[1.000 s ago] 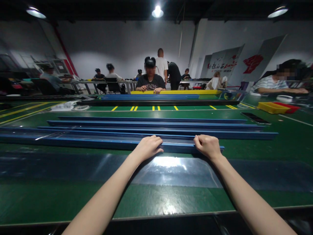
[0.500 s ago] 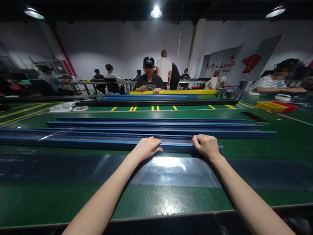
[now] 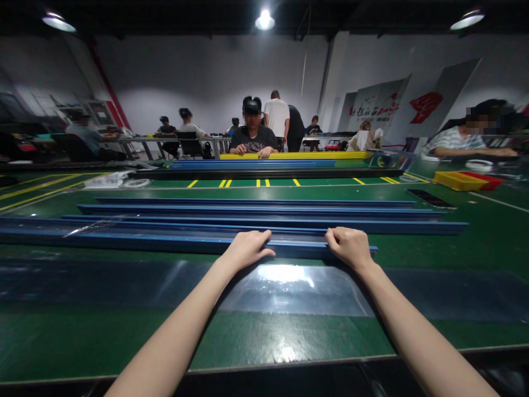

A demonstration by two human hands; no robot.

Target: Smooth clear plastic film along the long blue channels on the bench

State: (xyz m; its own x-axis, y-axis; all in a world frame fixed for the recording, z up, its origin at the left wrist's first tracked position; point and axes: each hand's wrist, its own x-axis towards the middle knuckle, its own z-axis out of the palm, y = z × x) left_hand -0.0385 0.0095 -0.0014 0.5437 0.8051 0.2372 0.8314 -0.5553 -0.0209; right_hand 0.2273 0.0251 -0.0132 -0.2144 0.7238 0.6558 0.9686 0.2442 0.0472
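Observation:
Several long blue rails lie side by side across a green table [image 3: 264,336]. The nearest blue rail [image 3: 165,243] runs from the far left to just past my right hand. My left hand [image 3: 248,249] curls over its near edge at the middle, fingers wrapped on it. My right hand [image 3: 349,247] grips the same rail close to its right end, fingers bent over the top. A clear plastic sheet [image 3: 289,286] lies flat on the table just in front of both hands and reflects the ceiling light.
More blue rails [image 3: 264,215] lie behind the held one. A yellow tray [image 3: 458,180] and a red one sit at the right. A person [image 3: 253,138] sits opposite with blue and yellow rails; other people work at tables behind and at the right.
Both hands stay on the near blue rail; the left fingers have shifted slightly further over its top. The standing person in white at the back has moved a little.

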